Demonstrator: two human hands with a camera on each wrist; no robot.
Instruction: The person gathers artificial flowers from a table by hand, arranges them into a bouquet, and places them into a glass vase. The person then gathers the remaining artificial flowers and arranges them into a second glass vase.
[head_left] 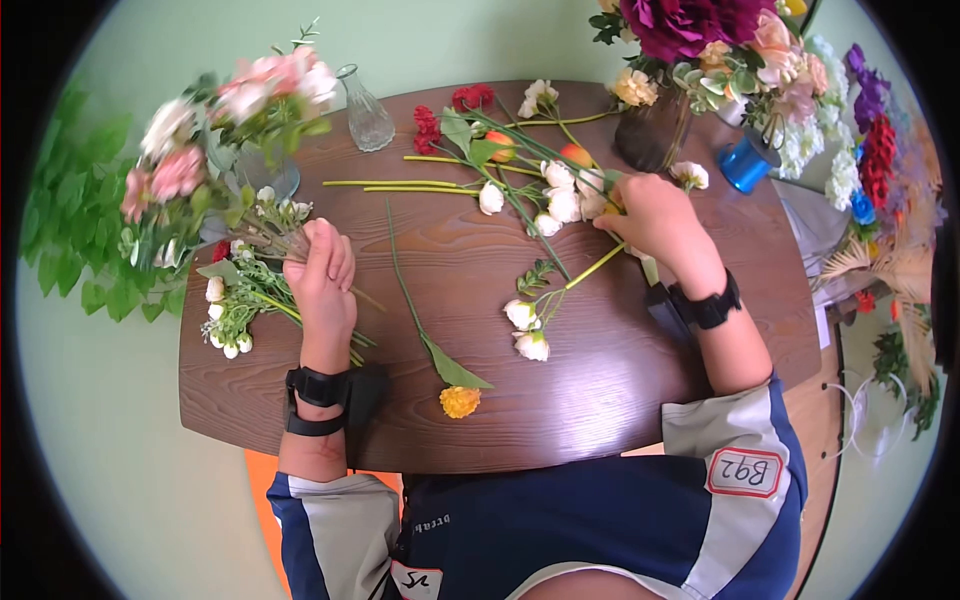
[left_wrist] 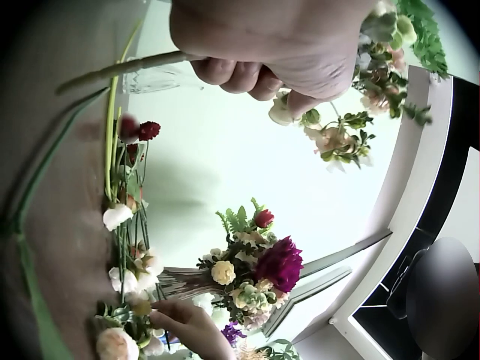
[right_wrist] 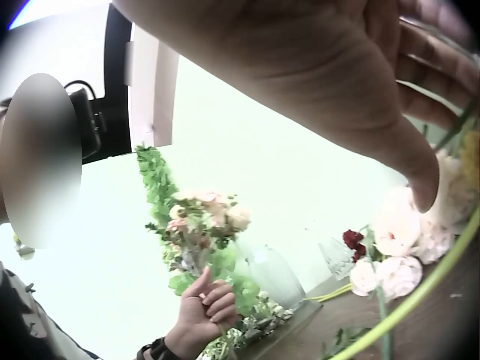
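My left hand (head_left: pixel 325 265) grips a bundle of stems, and their pink and white artificial flowers (head_left: pixel 265 90) fan out up and to the left. In the left wrist view, a stem end (left_wrist: pixel 120 71) sticks out of that fist. My right hand (head_left: pixel 655 220) is at the cluster of white flowers (head_left: pixel 563 200) lying on the table. Its thumb is over the white blooms (right_wrist: pixel 397 225) in the right wrist view, with a green stem by its bent fingers. I cannot tell whether those fingers pinch a stem, since their tips are partly hidden.
A yellow flower (head_left: pixel 460 402), loose white blooms (head_left: pixel 530 345) and red flowers (head_left: pixel 427 130) lie on the wooden table (head_left: pixel 380 430). White sprigs (head_left: pixel 235 310) lie under my left hand. A clear glass vase (head_left: pixel 368 110) stands at the back, a dark vase (head_left: pixel 650 140) of flowers and a blue spool (head_left: pixel 748 165) back right.
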